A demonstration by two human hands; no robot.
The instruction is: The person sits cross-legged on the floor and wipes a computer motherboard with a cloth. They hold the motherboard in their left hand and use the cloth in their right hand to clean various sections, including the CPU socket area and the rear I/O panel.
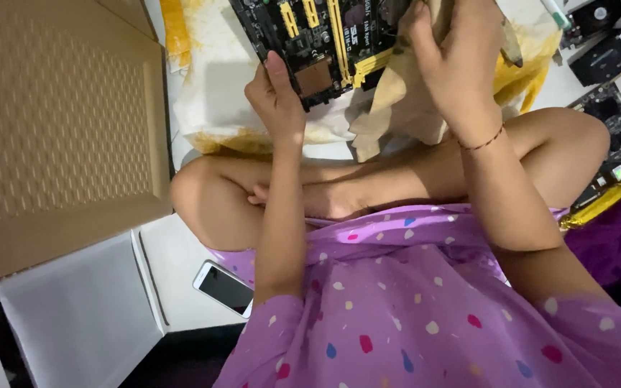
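Landmark: the circuit board (318,36), black with yellow slots, held up at the top of the view.

Nearest the camera: lilac dotted dress (425,309), crossed bare legs (368,190) below the board. Phone (224,287) lies face up on the white floor, well below and left of the board, just beside the left knee. Big brown cardboard sheet (59,129) far left of the board, a white panel (80,316) below that.

Left hand (276,97): fingers clenched on the board's lower edge, thumb up over its face near a square brown chip. It carries the board.

Right hand (448,57): fingers closed around a crumpled tan cloth (397,100), pressed against the board's right side. Cloth hangs down below the board to just above the legs.

Under and behind the board: white sheet with yellow stains (217,108), spread on the floor.

Right of the board, further off: more boards and parts (609,47), one dark board (612,133) beside the right knee, a yellow strip (612,194) below it.

Progress, my read: wiping of the board is mid-way. Left part of the board face is exposed and looks clean enough; the right part is hidden under cloth and hand, can't tell its condition. The other boards to the right lie untouched, so likely still left to do.
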